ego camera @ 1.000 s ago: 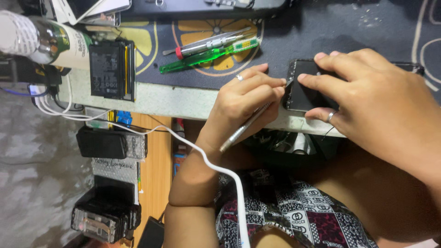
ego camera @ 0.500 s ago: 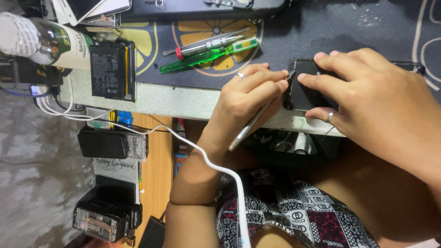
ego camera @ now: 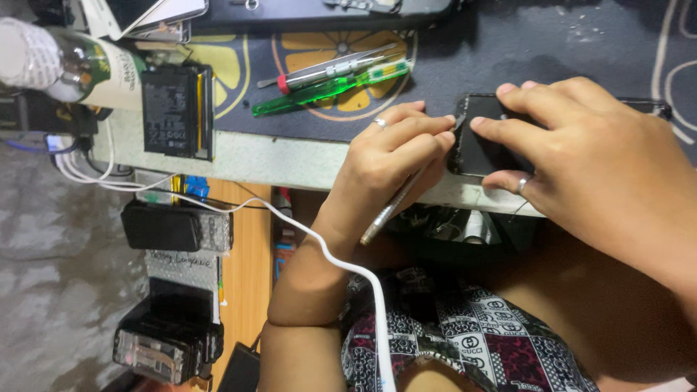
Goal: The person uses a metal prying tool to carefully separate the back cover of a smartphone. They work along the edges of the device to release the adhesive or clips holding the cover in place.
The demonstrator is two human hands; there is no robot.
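My left hand [ego camera: 388, 156] is shut on a slim metal tool [ego camera: 388, 210], held like a pen. The tool's tip meets the left edge of a black phone [ego camera: 483, 149] that lies on the table's front edge. My right hand [ego camera: 588, 156] presses down on the phone from the right, with fingers spread over its back and a ringed finger curled under its near side. There is also a ring on my left hand. Most of the phone is hidden under my right hand.
A green-handled screwdriver [ego camera: 327, 91] and a silver one [ego camera: 330, 71] lie on the dark mat [ego camera: 508, 43]. A black battery [ego camera: 174, 109] and a bottle [ego camera: 80, 69] sit at the left. A white cable [ego camera: 327, 247] crosses my left forearm. Black adapters [ego camera: 174, 229] lie below the table.
My left hand has nudged slightly toward the phone's edge with the tool. My right hand stays pressed on the phone.
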